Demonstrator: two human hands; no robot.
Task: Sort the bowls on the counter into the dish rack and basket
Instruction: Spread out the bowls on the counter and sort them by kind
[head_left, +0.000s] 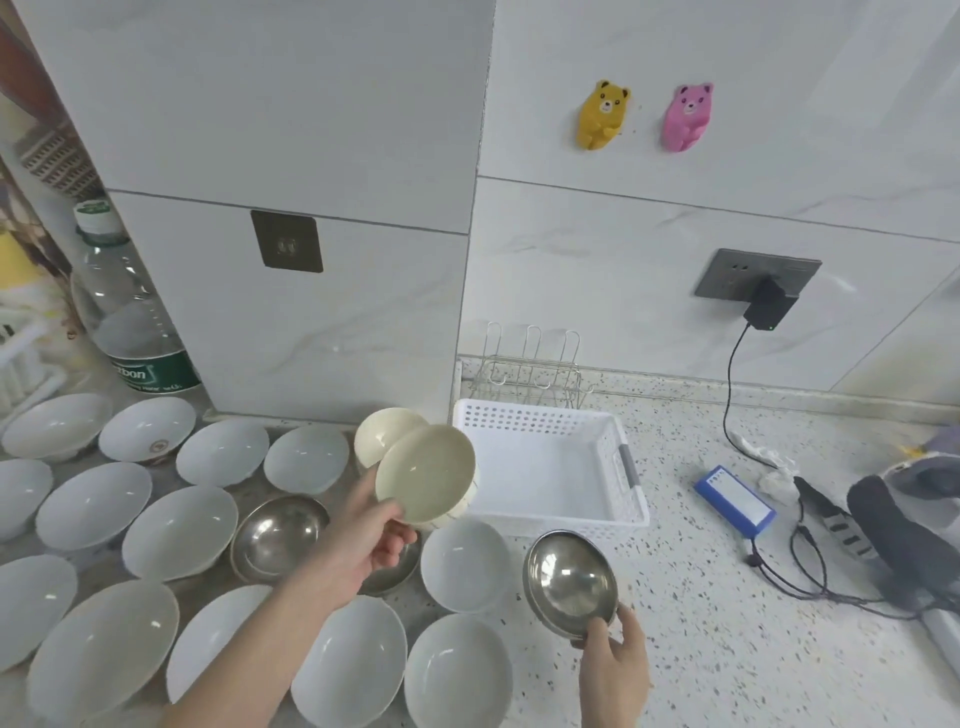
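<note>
- Fingers of the left hand (376, 535) curl round the lower rim of a cream bowl (426, 474), thumb on the inside edge, holding it tilted with its inside toward the camera, just left of the basket (550, 470).
- Right hand (613, 670) pinches the near rim of a steel bowl (570, 582), thumb on the inside and fingers behind, lifting it tilted above the speckled counter (701, 597), in front of the basket.
- White perforated plastic, the basket sits open on the counter against the tiled wall corner; a wire rack (530, 371) stands just behind it, touching the wall.
- A second cream bowl (384, 431) stands behind the held one, beside the basket's left edge.
- White bowls (182, 530) crowd the counter to the left and front in rough rows; a second steel bowl (278, 535) rests among them, partly behind the left wrist, and a third is mostly hidden under the left hand.
- A water bottle (132, 312) stands at the far left by the wall.
- A black charger (768, 306) is plugged into a wall socket, its cable running down to the counter, where a blue box (735, 493) lies.
- Two bear-shaped hooks, yellow (602, 114) and pink (687, 117), stick to the tiles above.
</note>
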